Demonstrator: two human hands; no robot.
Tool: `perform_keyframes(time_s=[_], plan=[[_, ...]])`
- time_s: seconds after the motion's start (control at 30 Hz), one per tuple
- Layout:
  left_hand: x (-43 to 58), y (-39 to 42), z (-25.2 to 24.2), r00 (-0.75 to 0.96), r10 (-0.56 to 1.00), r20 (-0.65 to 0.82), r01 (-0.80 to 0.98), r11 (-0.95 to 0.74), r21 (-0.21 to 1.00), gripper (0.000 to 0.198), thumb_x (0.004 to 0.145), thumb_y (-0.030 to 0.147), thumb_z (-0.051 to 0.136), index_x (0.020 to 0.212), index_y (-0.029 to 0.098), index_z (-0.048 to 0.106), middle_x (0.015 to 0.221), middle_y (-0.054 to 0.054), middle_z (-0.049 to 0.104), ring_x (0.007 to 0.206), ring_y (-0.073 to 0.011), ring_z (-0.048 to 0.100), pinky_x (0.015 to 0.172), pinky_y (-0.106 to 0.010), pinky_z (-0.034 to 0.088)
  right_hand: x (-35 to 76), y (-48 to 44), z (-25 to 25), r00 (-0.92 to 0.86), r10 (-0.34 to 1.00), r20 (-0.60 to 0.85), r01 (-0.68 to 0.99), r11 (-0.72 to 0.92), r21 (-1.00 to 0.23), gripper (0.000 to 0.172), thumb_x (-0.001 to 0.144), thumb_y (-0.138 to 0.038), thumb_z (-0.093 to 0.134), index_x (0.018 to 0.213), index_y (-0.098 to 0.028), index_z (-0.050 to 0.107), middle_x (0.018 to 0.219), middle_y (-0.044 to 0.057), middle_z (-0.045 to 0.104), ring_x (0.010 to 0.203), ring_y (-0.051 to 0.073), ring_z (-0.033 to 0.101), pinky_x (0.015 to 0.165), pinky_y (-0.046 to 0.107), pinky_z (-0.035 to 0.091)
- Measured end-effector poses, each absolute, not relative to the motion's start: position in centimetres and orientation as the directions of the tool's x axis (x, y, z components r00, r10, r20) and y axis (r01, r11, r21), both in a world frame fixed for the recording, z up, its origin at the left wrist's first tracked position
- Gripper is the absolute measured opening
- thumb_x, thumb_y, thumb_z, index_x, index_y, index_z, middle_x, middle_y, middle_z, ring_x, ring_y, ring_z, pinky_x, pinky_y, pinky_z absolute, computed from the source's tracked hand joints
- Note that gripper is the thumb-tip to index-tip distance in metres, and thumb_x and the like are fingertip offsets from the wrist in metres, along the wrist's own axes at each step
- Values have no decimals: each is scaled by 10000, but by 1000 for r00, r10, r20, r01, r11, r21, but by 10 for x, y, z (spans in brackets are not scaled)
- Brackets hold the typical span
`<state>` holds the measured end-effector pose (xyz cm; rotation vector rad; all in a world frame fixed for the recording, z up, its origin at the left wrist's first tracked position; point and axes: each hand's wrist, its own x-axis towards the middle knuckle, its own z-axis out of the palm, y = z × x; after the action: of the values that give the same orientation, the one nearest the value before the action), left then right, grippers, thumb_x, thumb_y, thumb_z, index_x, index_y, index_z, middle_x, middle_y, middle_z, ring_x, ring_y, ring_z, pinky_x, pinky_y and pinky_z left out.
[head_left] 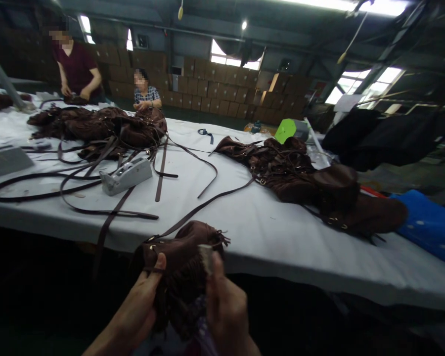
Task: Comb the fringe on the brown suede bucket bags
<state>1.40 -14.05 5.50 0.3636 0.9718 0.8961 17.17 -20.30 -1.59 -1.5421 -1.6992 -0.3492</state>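
I hold a brown fringed suede bag (181, 252) in front of me, below the table's near edge. My left hand (143, 304) is closed on its left side, thumb pressed on the top near a metal stud. My right hand (224, 306) is closed on the right side and pinches a small pale strip (206, 257) against the bag. A long brown strap (207, 200) runs from the bag up across the white table (244, 227).
A grey tape dispenser (126, 175) sits among loose brown straps. Piles of brown bags lie at the left (96, 126) and right (311, 185). Two people work at the far side. A blue sheet (430, 225) and a green object (285, 129) are at the right.
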Motion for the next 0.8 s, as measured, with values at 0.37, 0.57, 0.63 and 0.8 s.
perform_keyframes(time_s=[0.37, 0.57, 0.63, 0.8], plan=[[-5, -144, 43, 82, 799, -595, -451, 562, 693, 453, 854, 296, 583, 1276, 180, 465, 1081, -116, 689, 957, -213, 669, 919, -371, 505, 193, -173, -59, -93, 799, 594, 995, 60, 74, 605, 838, -26, 368, 1430, -82, 258, 560, -13, 529, 463, 111, 506, 462, 212, 389], [-13, -135, 47, 54, 819, -571, -475, 524, 707, 439, 878, 329, 539, 1293, 205, 466, 1139, -104, 667, 1020, -211, 642, 939, -370, 490, 260, -207, -59, 397, 794, 460, 909, -410, -78, 494, 872, -71, 284, 1344, -94, 427, 575, 47, 623, 343, 142, 492, 366, 232, 335], [-7, -136, 49, 171, 826, -537, -502, 542, 674, 446, 882, 370, 522, 1295, 210, 469, 1170, -106, 651, 1060, -215, 621, 963, -376, 472, 242, -210, -42, 389, 759, 522, 920, -345, -183, 461, 933, -167, 303, 1385, -99, 357, 660, 61, 661, 391, 133, 530, 408, 222, 378], [16, -141, 43, 168, 799, -578, -435, 586, 683, 537, 825, 368, 613, 1291, 162, 443, 1112, -131, 673, 1049, -221, 628, 954, -368, 478, 149, -188, -13, -190, 622, 760, 928, 365, -68, 555, 907, -102, 353, 1433, -23, 193, 548, -15, 563, 430, 109, 511, 442, 217, 383]])
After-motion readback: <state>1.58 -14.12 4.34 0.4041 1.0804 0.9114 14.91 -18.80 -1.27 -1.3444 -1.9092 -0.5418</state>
